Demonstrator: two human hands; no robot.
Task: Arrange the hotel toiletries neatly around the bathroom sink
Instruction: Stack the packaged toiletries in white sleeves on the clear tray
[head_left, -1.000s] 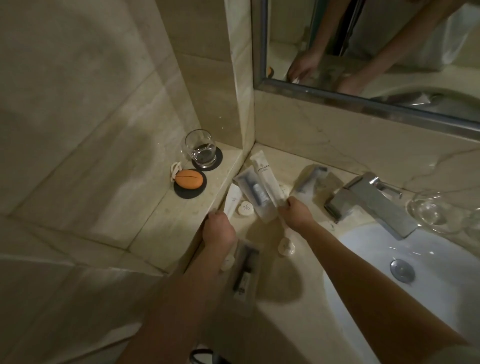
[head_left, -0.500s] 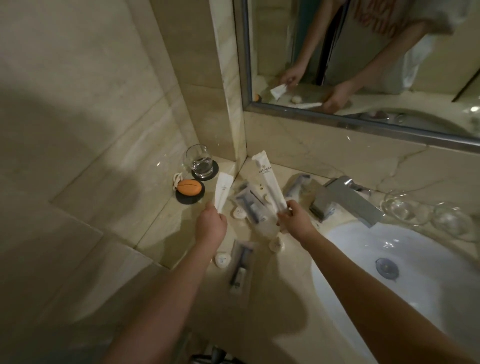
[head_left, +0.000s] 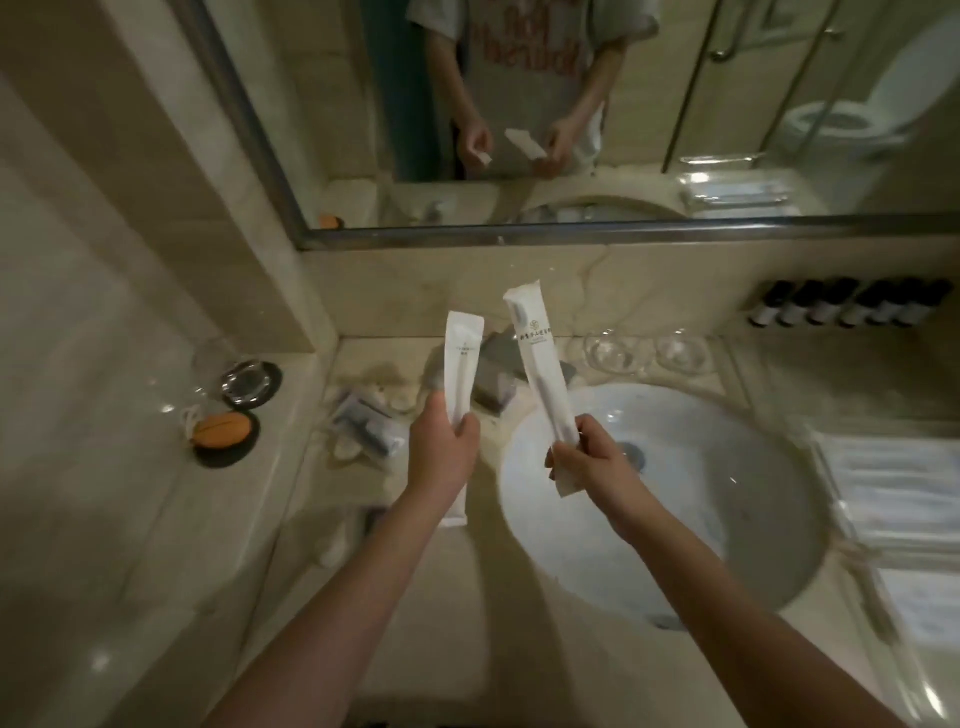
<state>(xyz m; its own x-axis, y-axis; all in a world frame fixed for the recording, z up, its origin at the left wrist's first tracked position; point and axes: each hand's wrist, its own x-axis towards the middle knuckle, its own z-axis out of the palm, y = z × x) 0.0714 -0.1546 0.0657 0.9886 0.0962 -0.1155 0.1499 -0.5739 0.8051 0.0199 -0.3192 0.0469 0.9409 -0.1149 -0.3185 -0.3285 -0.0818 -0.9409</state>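
Holding anything, the left hand (head_left: 441, 449)?

Yes, its fingers are curled round the lower part of a short white packet (head_left: 464, 361), which stands nearly upright in the air above the countertop (head_left: 457, 639), with its bottom end poking out below the hand

And the right hand (head_left: 589, 462)?

It pinches a long white packet (head_left: 537, 353) near the lower end, fingers closed on it. That packet has printed characters on it and leans a little, its top tipped to the left. It is held over the left rear edge of the sink (head_left: 727, 499), in front of the tap (head_left: 496, 382)

Do the two packets touch?

No, they are side by side with a gap between them

Where are the other toiletries?

A cluster of clear-wrapped items (head_left: 363, 421) and small round pieces lies on the countertop left of the tap, too blurred to name. A row of small dark bottles (head_left: 847, 306) stands against the back wall on the right

Anything else nearby?

An orange soap (head_left: 221, 430) on a dark coaster and a drinking glass (head_left: 248, 383) on another sit on the left ledge. Two clear glasses (head_left: 613, 353) stand behind the sink, folded white towels (head_left: 904, 493) lie to its right, and the mirror (head_left: 519, 130) shows both hands with their packets
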